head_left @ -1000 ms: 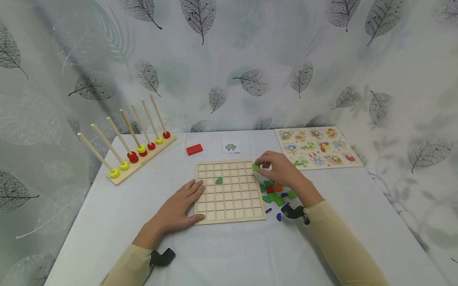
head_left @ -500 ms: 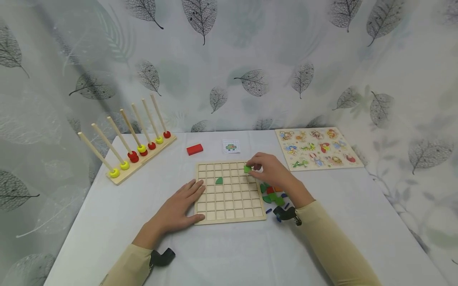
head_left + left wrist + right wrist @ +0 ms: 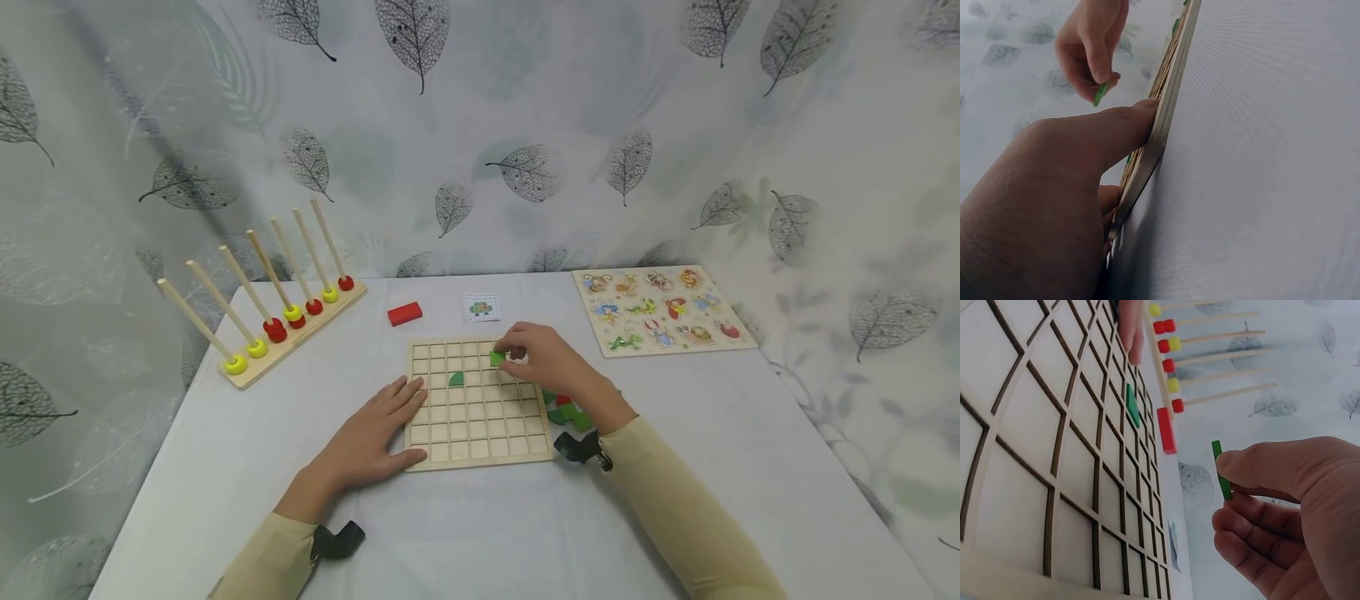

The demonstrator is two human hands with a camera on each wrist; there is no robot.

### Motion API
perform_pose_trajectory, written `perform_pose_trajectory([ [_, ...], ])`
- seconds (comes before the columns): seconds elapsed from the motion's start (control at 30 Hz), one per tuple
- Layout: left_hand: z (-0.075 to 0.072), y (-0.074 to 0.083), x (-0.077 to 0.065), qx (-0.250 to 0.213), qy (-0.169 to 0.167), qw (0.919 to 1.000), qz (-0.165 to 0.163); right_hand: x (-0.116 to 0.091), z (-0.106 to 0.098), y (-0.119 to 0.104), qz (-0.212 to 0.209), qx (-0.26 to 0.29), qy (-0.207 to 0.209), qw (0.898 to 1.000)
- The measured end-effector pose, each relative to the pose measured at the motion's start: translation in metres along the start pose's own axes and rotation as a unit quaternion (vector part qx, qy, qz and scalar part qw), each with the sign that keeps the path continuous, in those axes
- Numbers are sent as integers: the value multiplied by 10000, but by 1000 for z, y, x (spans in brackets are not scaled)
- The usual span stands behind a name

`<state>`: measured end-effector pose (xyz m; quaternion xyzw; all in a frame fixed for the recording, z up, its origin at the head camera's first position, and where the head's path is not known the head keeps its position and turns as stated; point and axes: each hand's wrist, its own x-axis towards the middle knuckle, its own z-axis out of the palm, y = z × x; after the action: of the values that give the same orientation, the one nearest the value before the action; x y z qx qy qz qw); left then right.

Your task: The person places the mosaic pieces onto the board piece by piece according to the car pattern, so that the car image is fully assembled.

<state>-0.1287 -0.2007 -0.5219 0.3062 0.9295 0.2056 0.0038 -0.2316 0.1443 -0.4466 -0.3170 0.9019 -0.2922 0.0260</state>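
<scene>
My right hand (image 3: 542,354) pinches a light green square tile (image 3: 497,358) between thumb and fingers, above the upper right part of a wooden grid board (image 3: 478,464). The right wrist view shows the tile (image 3: 1220,470) edge-on, apart from the board's surface. A darker green quarter-circle piece (image 3: 456,379) lies in one cell of the board, left of the held tile. My left hand (image 3: 375,433) rests at the board's left edge with its fingers extended. In the left wrist view its thumb (image 3: 1129,128) touches the board's side.
Several loose coloured pieces (image 3: 573,415) lie right of the board, partly hidden by my right arm. Behind the board are a red block (image 3: 405,314) and a small pattern card (image 3: 481,307). A peg abacus (image 3: 300,329) stands back left, an insect picture board (image 3: 663,310) back right.
My right hand has moved left with the green square tile, from the board's right edge to over its cells. The left hand has stayed in place.
</scene>
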Motion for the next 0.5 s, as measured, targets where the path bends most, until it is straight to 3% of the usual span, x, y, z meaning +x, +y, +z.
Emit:
perform_pose_trajectory([
  [0.33, 0, 2, 0, -5, 35, 10000, -7, 11, 17, -6, -228, -16, -132, 9997],
  [0.5, -1, 2, 0, 15, 60, 10000, 17, 14, 24, -10, -150, -44, -205, 9997],
])
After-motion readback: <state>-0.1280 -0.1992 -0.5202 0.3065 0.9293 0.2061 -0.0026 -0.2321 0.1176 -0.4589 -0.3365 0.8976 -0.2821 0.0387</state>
